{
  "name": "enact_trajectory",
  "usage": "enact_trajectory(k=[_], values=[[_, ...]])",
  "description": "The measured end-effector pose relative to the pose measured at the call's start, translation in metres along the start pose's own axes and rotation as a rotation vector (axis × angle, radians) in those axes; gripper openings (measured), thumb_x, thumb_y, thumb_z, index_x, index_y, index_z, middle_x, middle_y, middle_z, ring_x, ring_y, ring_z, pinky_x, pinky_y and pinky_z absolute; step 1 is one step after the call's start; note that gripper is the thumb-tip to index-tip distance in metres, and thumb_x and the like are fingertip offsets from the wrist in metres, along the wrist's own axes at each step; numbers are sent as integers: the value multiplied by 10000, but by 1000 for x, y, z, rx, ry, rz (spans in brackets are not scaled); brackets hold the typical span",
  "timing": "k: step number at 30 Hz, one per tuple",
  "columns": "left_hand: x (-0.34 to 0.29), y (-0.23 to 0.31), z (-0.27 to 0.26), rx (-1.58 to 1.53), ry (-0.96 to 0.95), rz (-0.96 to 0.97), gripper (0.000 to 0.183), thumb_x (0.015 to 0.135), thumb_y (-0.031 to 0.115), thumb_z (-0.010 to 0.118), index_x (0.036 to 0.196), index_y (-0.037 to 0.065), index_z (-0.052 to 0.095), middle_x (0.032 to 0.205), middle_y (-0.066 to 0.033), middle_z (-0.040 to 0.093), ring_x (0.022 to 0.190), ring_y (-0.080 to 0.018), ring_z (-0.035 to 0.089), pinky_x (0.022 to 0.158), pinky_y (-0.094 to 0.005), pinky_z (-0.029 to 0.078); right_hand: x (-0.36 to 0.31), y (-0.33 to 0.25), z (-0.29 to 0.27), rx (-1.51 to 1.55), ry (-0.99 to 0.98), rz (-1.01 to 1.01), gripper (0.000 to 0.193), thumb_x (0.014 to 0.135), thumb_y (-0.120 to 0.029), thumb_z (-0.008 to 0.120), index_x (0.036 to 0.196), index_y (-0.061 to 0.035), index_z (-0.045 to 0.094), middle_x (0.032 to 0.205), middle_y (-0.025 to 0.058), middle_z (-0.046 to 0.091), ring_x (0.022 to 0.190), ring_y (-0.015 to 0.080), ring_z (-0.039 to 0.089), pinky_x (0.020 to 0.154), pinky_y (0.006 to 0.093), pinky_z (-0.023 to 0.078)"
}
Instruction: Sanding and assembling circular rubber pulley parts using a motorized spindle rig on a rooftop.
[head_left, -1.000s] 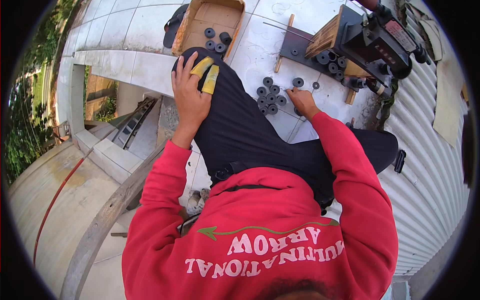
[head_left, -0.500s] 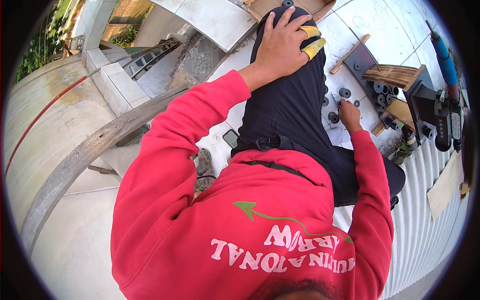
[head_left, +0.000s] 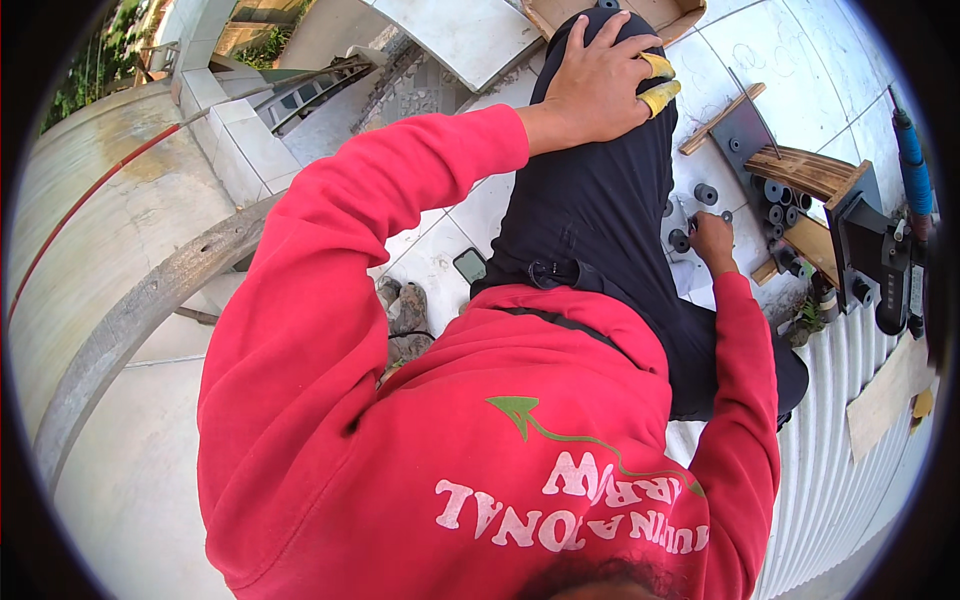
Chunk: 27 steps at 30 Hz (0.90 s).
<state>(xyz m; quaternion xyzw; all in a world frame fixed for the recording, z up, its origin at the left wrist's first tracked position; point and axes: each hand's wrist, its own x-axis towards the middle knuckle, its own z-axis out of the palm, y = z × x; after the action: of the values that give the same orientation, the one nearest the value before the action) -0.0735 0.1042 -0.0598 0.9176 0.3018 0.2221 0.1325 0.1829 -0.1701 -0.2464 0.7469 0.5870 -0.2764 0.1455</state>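
Left hand [head_left: 600,90] spread on the dark trousers [head_left: 600,210]; right hand [head_left: 712,243] low, can't tell if pinching anything; black holed cylinder [head_left: 706,194] on tiled floor [head_left: 745,45] just beside it, probably light, stiff, grippy rubber; best gripped around outer wall.

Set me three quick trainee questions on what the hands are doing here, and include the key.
1. Fill the gap: the ____ hand is down beside the dark cylinders.
2. Choose: two fingers of the left hand wear coverings of which colour? (a) blue (b) yellow (c) green
3. True or false: the left hand grips a dark cylinder.

Key: 1 right, the right hand; 2 b; 3 false, it rests on the dark trousers.
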Motion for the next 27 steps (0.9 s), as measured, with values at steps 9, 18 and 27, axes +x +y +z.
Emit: enact_trajectory(k=[9, 18, 27], values=[[-3, -6, 1, 32, -46, 15, 397, 945, 421, 652, 1189, 142, 791, 1496, -35, 578, 1505, -338, 374, 1225, -658, 182, -9, -10, -11, -79, -59, 71, 200, 841, -169, 738, 1030, -139, 795, 989, 137, 777, 1056, 323, 712, 937, 525, 467], [-3, -7, -2, 31, -37, 11, 398, 940, 413, 657, 1192, 136, 793, 1498, -42, 578, 1505, -338, 372, 1223, -659, 192, -10, -3, -9, -87, -41, 65, 241, 858, -212, 742, 1091, -156, 771, 991, 119, 788, 953, 322, 755, 927, 551, 484], [-6, -10, -3, 48, -22, -10, 393, 939, 403, 653, 1204, 148, 790, 1504, -29, 572, 1507, -328, 370, 1228, -648, 190, -11, 6, -17, 48, -172, 31, 287, 825, -184, 754, 1106, -123, 770, 1018, 156, 776, 991, 351, 743, 856, 470, 579]])
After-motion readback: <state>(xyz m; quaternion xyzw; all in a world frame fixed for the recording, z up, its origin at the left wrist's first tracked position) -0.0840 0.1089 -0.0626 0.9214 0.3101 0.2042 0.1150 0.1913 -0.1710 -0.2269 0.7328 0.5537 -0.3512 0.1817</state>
